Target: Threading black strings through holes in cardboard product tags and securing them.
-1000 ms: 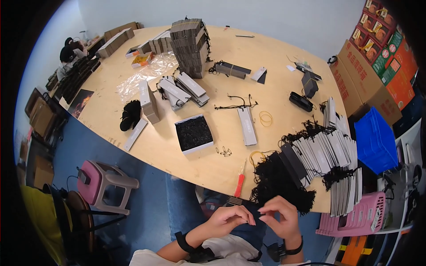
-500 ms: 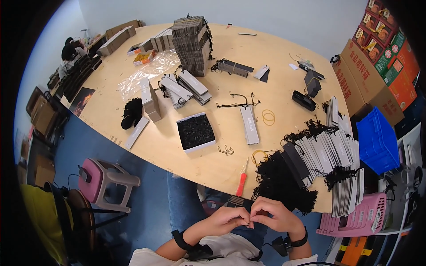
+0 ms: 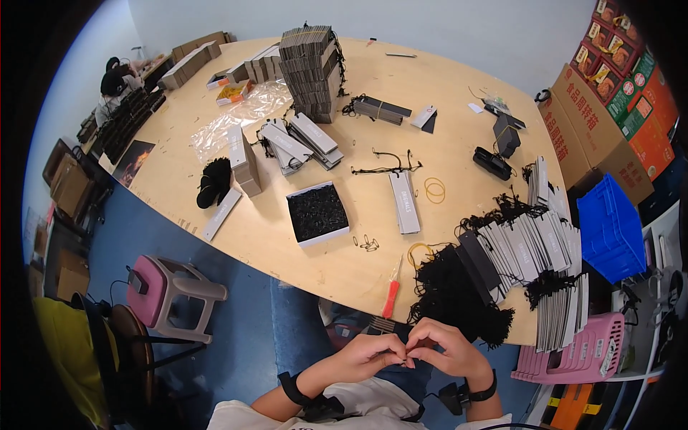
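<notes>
Below the table's near edge, my left hand [image 3: 369, 356] and my right hand [image 3: 446, 349] meet fingertip to fingertip over my lap. Both are pinched closed, and whatever lies between the fingers is too small or hidden to name. Just beyond them on the table is a pile of black cords [image 3: 459, 297]. A red-handled tool [image 3: 391, 299] with a thin pale shaft lies at the edge, nearest to my left hand. Farther in stand a white box of small black pieces [image 3: 317, 213] and a few loose clips [image 3: 367, 244].
Grey-white tags [image 3: 527, 247] with black strings fan out at the right. A tall stack of tags [image 3: 309, 75] rises at the back. A blue crate [image 3: 611, 228] and a pink basket [image 3: 573, 351] flank the right side. One pink-topped stool [image 3: 175, 297] stands left; another person [image 3: 115, 89] sits far left.
My hands stay together in almost the same place, with only slight finger movement. The view has shifted very slightly; nothing on the table has moved.
</notes>
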`<act>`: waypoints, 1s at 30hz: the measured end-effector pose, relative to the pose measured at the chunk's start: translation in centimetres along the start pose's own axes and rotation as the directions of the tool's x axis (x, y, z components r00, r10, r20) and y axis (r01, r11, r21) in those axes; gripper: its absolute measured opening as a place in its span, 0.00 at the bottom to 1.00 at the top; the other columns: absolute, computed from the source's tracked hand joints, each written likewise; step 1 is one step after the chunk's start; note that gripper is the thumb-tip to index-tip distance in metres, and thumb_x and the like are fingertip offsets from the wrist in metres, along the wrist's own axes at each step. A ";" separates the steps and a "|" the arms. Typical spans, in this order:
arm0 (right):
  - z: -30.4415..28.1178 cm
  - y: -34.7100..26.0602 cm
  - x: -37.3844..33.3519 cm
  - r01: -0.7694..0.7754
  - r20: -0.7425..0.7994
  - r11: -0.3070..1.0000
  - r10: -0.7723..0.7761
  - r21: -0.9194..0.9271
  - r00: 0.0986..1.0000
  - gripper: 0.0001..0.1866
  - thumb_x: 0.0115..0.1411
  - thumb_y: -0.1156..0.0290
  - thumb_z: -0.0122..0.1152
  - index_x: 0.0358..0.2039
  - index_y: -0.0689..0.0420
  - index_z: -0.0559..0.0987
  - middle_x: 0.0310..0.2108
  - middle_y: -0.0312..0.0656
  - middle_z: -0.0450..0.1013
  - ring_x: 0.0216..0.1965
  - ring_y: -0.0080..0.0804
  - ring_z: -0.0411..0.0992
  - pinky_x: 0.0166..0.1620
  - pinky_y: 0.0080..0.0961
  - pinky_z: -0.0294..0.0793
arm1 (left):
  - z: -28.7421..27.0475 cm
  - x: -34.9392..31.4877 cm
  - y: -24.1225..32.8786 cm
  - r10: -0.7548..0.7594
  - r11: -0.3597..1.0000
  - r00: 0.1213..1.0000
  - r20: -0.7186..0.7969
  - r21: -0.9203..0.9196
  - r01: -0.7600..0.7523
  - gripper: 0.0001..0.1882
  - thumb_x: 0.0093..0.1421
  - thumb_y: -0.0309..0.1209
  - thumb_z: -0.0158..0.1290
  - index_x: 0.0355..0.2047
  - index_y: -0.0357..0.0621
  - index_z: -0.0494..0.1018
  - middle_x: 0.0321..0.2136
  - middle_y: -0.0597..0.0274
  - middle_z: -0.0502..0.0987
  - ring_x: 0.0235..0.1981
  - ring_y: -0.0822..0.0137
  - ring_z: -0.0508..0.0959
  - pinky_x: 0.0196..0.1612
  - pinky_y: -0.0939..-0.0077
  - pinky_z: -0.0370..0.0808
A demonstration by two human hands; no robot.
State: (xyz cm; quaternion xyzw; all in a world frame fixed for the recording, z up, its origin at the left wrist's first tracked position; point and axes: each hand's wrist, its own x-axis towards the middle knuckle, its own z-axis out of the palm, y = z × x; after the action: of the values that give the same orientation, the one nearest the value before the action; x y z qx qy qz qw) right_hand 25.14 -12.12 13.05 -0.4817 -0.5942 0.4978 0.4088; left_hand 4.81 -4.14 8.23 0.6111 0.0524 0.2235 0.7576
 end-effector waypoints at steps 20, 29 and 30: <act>-0.4 -1.3 -0.9 0.027 -0.064 0.952 -0.049 -0.303 0.997 0.06 0.58 0.76 0.62 0.35 0.59 0.74 0.31 0.42 0.71 0.30 0.39 0.74 0.33 0.27 0.73 | 1.2 0.1 -0.2 0.031 0.990 0.961 -0.273 0.144 0.009 0.02 0.68 0.23 0.49 0.39 0.37 0.69 0.35 0.58 0.81 0.24 0.80 0.73 0.23 0.85 0.69; 0.1 -1.1 -0.4 -0.003 -0.132 0.912 -0.056 -0.409 0.990 0.07 0.58 0.76 0.62 0.36 0.58 0.73 0.32 0.42 0.72 0.29 0.41 0.76 0.31 0.29 0.74 | 1.7 0.4 0.0 0.034 0.969 0.957 -0.288 0.244 0.039 0.05 0.65 0.23 0.53 0.40 0.35 0.74 0.34 0.58 0.81 0.34 0.73 0.80 0.36 0.81 0.76; 0.2 -1.1 -0.5 -0.002 -0.131 0.913 -0.056 -0.409 0.990 0.07 0.58 0.76 0.62 0.36 0.58 0.73 0.32 0.42 0.72 0.29 0.41 0.76 0.31 0.29 0.74 | 1.8 0.2 -0.2 -0.043 0.986 0.954 -0.297 0.139 0.088 0.06 0.64 0.23 0.54 0.40 0.35 0.74 0.34 0.58 0.81 0.38 0.70 0.82 0.42 0.80 0.76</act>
State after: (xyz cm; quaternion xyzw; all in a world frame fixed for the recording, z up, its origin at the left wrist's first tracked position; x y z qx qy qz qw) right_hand 24.90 -12.64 14.09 -0.5817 -0.6615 0.3222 0.3467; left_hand 5.70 -5.66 8.49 0.6247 0.2009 0.2815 0.7001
